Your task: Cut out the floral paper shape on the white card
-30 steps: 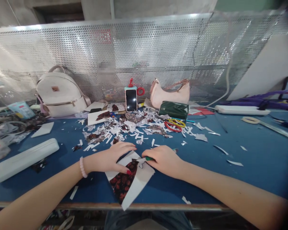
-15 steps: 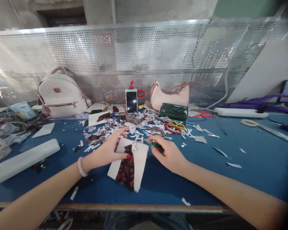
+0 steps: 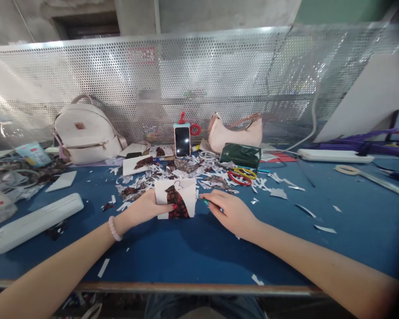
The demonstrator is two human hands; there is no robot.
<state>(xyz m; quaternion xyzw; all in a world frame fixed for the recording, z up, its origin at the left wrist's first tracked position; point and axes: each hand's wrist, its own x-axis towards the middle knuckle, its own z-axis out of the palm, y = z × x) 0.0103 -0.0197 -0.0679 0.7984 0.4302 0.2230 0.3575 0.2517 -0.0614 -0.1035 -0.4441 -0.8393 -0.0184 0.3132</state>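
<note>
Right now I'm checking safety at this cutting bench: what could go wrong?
The right hand holds a green-handled tool close to the left hand, whose fingers pinch the paper piece; a slip might nick them. The paper scraps behind could hide small cut pieces. The scissors lie half-buried in them.

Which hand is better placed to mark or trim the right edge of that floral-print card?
Right, probably. The right hand already grips the green-handled tool, its tip beside the card's right edge. The left hand is occupied holding the floral-print card upright off the blue table.
</note>
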